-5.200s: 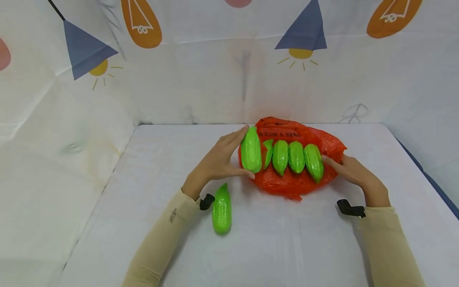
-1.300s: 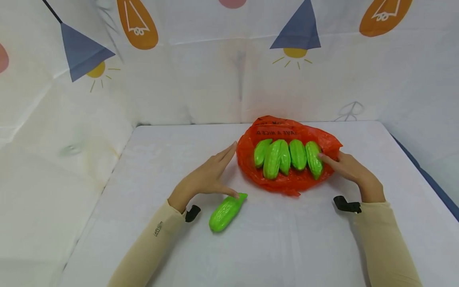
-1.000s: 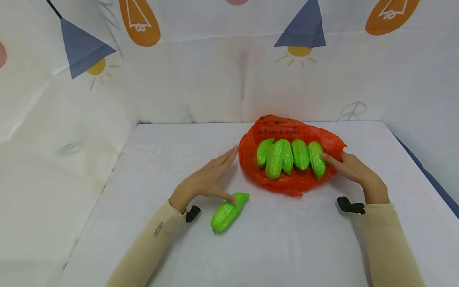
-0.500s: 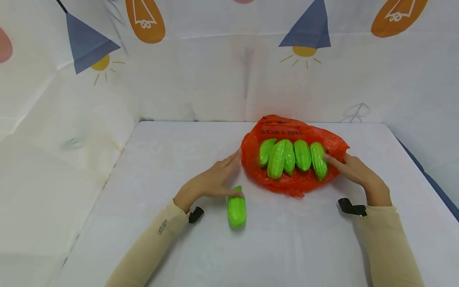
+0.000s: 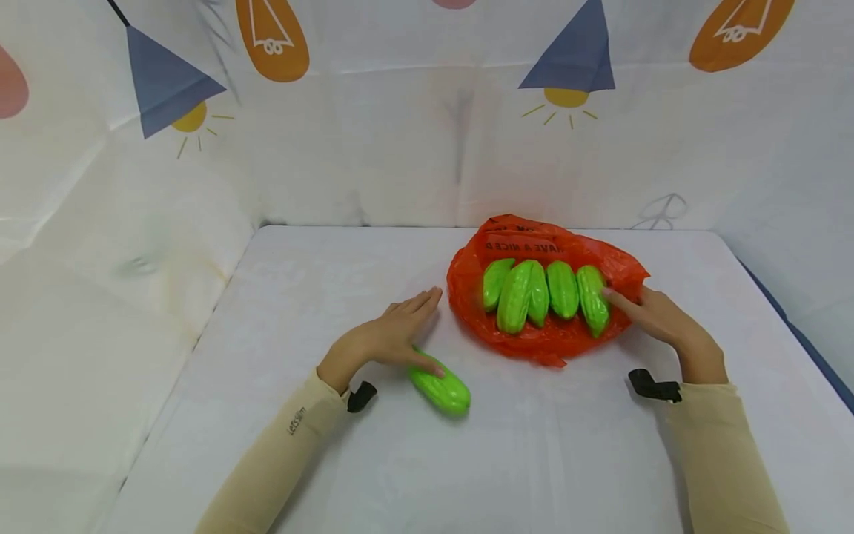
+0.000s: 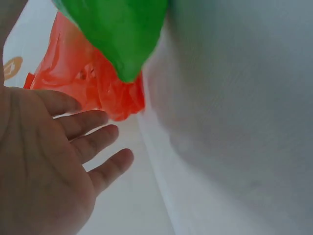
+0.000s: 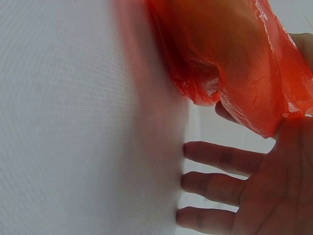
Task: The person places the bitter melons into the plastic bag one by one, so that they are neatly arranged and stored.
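Observation:
My left hand (image 5: 388,335) is spread beside a glossy green ridged gourd (image 5: 448,391) on the table, its thumb lying over the gourd's stem end. In the left wrist view, the palm and straight fingers (image 6: 93,142) stand apart from the gourd's pointed end (image 6: 128,44). At the right, a red plastic bag (image 5: 514,343) lies with its mouth spread, several similar green gourds (image 5: 563,289) side by side in it. My right hand (image 5: 663,324) pinches the bag's right edge, thumb inside by the rightmost gourd; in the right wrist view the other fingers (image 7: 215,188) extend below the red film (image 7: 254,78).
The white table (image 5: 333,274) ends at a printed white cloth wall (image 5: 373,148) behind the bag. Another cloth side (image 5: 100,334) hangs along the left edge. A black wrist camera (image 5: 362,397) sits at the left cuff, another (image 5: 654,386) at the right.
The gourd my left hand held 5.2 s ago is now in the bag. The loose gourd has swivelled under the left thumb, its stem end swinging from right to left. The right hand stays put.

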`<state>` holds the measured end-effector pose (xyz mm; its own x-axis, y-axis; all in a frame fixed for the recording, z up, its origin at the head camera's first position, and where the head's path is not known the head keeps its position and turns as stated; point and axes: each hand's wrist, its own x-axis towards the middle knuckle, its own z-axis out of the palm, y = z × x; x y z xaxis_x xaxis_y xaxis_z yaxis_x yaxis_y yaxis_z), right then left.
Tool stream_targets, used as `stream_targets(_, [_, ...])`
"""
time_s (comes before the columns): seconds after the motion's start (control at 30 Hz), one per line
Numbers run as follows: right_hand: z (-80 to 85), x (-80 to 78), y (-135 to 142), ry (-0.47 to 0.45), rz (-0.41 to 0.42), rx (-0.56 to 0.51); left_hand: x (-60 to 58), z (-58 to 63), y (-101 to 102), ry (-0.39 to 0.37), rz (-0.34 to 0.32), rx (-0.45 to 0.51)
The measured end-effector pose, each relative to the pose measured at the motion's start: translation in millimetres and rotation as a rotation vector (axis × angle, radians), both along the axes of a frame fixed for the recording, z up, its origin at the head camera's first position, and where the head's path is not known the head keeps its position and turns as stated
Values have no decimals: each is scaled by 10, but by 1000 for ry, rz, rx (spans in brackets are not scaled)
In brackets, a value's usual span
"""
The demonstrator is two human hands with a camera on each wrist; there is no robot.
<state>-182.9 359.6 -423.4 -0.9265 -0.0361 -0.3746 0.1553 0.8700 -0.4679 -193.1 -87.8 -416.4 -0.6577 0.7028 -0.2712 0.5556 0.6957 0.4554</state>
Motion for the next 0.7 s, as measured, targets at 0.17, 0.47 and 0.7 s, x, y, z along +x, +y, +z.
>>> stream_targets(0.17, [0,2,2,1,-1,-10,-11,25,-48,-59,-46,-53])
stream_targets(0.47, [4,7,8,13,4,-13,-82,72,-123,29,5,-42])
stream_targets(0.7, [4,3,8,42,13,-16,25,90,-63,-119,-45,-59])
